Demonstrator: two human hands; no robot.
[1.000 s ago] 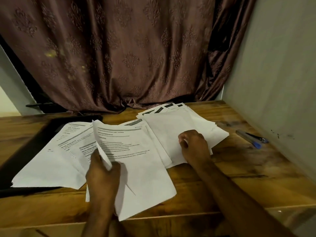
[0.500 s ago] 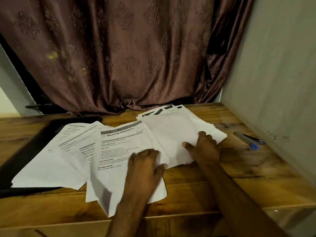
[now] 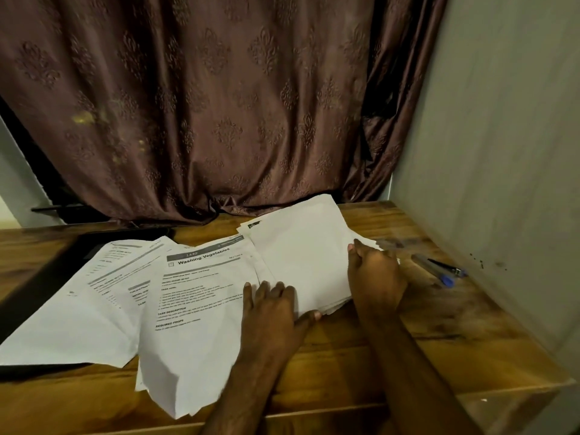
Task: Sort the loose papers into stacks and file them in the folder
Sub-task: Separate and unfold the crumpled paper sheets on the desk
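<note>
Loose white papers lie spread over a wooden table. A printed sheet headed "Washing Vegetables" [image 3: 201, 296] lies in the middle, overlapping other printed sheets [image 3: 103, 287] to its left. On the right is a stack of blank-side-up sheets [image 3: 301, 259], its far edge lifted off the table. My right hand [image 3: 375, 277] grips that stack's right edge. With fingers straight, my left hand [image 3: 273, 312] rests flat on the stack's near left corner and the printed sheet. A black folder [image 3: 47, 271] lies under the left papers.
A blue pen [image 3: 437, 271] lies on the table right of the stack, close to a grey wall [image 3: 489, 152]. A brown patterned curtain [image 3: 219, 105] hangs behind the table. The table's front edge [image 3: 345, 403] runs near my forearms.
My left hand let go of the folded sheet, laid it flat and slid right to the blank stack. My right hand shifted to the stack's right edge and tilted the stack up.
</note>
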